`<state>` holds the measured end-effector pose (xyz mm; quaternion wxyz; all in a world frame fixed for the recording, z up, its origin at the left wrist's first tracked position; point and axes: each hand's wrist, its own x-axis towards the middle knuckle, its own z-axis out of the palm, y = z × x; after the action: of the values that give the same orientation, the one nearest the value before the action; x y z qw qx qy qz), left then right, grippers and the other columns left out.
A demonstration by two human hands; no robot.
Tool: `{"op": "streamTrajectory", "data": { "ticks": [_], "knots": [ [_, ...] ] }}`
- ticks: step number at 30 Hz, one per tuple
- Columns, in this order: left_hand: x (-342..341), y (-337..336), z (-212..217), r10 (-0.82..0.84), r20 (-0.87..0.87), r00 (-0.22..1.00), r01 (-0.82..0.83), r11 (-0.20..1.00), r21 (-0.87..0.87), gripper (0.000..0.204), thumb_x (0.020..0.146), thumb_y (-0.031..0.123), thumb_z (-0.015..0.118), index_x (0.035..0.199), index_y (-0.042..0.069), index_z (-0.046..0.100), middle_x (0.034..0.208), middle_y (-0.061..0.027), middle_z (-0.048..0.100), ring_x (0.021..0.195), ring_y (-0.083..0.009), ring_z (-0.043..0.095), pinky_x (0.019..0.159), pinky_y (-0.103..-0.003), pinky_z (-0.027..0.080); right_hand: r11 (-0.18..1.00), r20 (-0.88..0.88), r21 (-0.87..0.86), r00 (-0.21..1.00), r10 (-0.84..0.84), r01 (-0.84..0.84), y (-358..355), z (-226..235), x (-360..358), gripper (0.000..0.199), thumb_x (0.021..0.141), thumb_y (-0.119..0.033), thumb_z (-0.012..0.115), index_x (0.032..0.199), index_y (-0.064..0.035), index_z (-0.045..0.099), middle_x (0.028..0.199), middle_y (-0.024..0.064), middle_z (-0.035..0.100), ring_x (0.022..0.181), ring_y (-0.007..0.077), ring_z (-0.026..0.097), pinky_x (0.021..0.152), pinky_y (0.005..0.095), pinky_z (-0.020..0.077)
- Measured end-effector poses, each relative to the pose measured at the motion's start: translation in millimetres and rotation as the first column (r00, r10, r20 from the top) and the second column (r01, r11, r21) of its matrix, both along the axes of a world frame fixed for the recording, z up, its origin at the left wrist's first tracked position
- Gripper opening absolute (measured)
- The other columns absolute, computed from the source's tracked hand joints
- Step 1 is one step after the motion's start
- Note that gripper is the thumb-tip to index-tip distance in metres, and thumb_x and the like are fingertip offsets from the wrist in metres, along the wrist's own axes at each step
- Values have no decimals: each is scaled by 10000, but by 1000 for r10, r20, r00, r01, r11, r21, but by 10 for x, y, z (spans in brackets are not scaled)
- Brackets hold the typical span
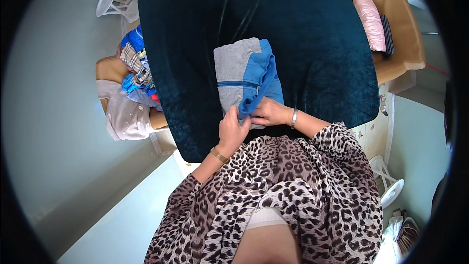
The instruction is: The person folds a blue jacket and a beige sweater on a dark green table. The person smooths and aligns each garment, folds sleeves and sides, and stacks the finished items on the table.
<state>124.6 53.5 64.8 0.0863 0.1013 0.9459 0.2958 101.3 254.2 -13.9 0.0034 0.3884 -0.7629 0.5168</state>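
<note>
A grey and blue zip-up jacket (pixel 237 66) lies folded into a rough rectangle on the dark teal velvet table cover (pixel 322 44). Its blue zip runs crosswise over the middle, and a blue strip of fabric stands up along the right side. At the jacket's near end, my left hand (pixel 233 129) pinches the end of that blue strip. Close beside it, my right hand (pixel 268 112) has its fingers closed on the same near end, partly tucked under the blue cloth. The two hands almost touch, and some fingertips are hidden.
At left, a tan chair (pixel 110 68) holds a heap of mixed clothes (pixel 137 66) and a beige garment (pixel 127 115). A second tan chair (pixel 408 34) at right carries a rolled pink item (pixel 369 22) and a dark striped one. White stools (pixel 388 186) stand around.
</note>
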Motion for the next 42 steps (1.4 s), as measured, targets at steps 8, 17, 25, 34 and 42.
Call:
{"op": "streamTrajectory", "data": {
  "ticks": [8, 17, 25, 34, 42],
  "knots": [
    [-15, 313, -55, -33, -32, 999, 41, 953, 299, 245, 840, 70, 680, 1037, -33, 577, 710, -193, 623, 595, -319, 640, 582, -386, 511, 999, 503, -53, 864, 38, -13, -457, -478, 107, 204, 846, -156, 696, 1015, -50, 649, 1039, 145, 706, 985, 320, 670, 862, 413, 531],
    [-42, 312, -102, -83, 102, 991, 53, 962, 268, 234, 875, 60, 704, 999, -47, 537, 722, -87, 611, 662, -77, 548, 571, -292, 467, 858, 416, 399, 898, 144, -323, -324, -99, 45, 312, 795, -105, 695, 1099, -49, 654, 1149, 145, 694, 1098, 344, 660, 934, 450, 514],
    [-8, 203, -241, -67, 278, 958, -66, 895, 442, 403, 866, 46, 713, 1234, -57, 586, 791, -26, 645, 690, -40, 529, 587, -244, 469, 947, 253, 209, 948, 191, -246, -153, -356, 161, 322, 773, -82, 688, 1092, -52, 658, 1122, 170, 707, 1047, 376, 668, 869, 450, 534],
    [38, 139, -147, -110, 256, 960, -81, 768, 635, 332, 902, 33, 711, 1212, -36, 614, 817, -24, 678, 681, -26, 541, 569, -235, 452, 988, -150, 153, 989, -2, 25, 187, -129, -87, 265, 881, -184, 651, 1111, -54, 673, 1163, 156, 683, 1121, 371, 631, 982, 477, 487],
    [59, 100, -103, -272, 105, 957, 194, 864, 466, 186, 868, 64, 733, 1024, 4, 651, 670, -93, 596, 508, -169, 549, 514, -321, 429, 824, 887, -367, 430, 169, 432, -131, -310, -1031, 625, 1062, -493, 356, 1589, -159, 393, 1661, 97, 358, 1513, 301, 353, 1278, 430, 209]
  ]
}}
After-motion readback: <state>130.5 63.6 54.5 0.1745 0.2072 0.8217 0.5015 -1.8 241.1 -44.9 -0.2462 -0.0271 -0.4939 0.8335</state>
